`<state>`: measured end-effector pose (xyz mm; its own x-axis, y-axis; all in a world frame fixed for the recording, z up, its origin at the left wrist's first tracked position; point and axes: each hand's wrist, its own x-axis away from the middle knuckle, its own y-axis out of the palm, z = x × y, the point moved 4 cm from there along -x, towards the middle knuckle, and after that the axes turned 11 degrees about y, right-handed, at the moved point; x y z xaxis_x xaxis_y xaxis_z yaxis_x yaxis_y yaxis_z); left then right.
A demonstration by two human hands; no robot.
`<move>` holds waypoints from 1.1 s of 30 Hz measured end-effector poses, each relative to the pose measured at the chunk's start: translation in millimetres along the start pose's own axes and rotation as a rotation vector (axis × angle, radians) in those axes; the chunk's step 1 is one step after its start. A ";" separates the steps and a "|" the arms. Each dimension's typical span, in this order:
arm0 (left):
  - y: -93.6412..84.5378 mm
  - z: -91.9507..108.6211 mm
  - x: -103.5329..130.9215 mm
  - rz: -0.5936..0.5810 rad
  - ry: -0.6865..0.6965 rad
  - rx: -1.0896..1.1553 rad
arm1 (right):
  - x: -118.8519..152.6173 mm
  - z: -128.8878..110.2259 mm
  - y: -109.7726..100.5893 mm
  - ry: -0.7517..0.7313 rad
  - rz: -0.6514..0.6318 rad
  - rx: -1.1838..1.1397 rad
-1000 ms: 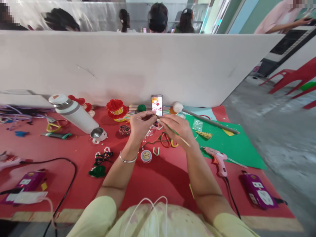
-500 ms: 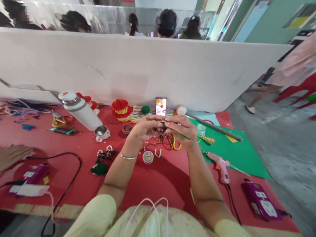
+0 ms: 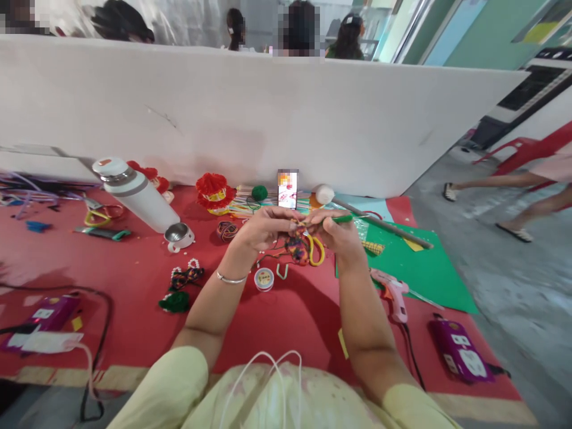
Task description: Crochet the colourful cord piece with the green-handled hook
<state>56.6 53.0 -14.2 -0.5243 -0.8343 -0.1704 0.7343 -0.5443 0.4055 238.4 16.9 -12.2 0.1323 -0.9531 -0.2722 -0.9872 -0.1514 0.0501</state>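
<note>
My left hand pinches a multicoloured crochet piece, which hangs below the fingertips. A green-handled crochet hook is gripped in my right hand, its tip end close to the left fingers and hidden among them. Dark yarn trails from the piece over the red table. Just behind the piece lie yellow-handled scissors, partly covered. A small round tub and a pale U-shaped bit rest below the hands. Beyond them a phone leans upright with a picture on its screen.
On the left stand a white thermos and its steel cup. A pink glue gun lies on green sheet at right, near a purple power box. A white partition closes the back; people sit beyond.
My right hand has turned, so the green hook now shows above it. The crochet piece now hangs down in view. A co-worker's hand at far left has gone from view.
</note>
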 end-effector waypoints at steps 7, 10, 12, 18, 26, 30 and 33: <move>0.3 1.3 -1.2 0.153 0.112 0.046 | -4.3 1.8 20.9 -0.279 0.106 0.304; -0.8 4.9 -0.1 0.134 0.115 0.034 | -1.7 0.5 18.0 -0.293 0.159 0.342; -1.0 6.0 0.0 0.123 0.115 0.054 | -0.6 0.0 15.9 -0.285 0.199 0.348; 0.3 4.0 -1.7 0.179 0.171 0.074 | 1.3 -1.3 20.4 -0.357 0.243 0.326; 5.4 -1.8 -0.8 0.262 0.131 0.179 | 10.3 -2.9 25.5 -0.542 0.348 0.554; 7.2 0.8 0.8 0.309 0.299 0.043 | 8.0 -11.0 23.1 -0.600 0.313 0.522; 6.8 2.4 1.9 0.310 0.360 -0.001 | 5.0 -14.2 20.3 -0.603 0.281 0.464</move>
<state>59.5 48.0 -9.6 -0.0976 -0.9348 -0.3415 0.8331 -0.2645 0.4857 220.2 5.3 1.1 -0.0661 -0.6138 -0.7867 -0.9301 0.3233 -0.1741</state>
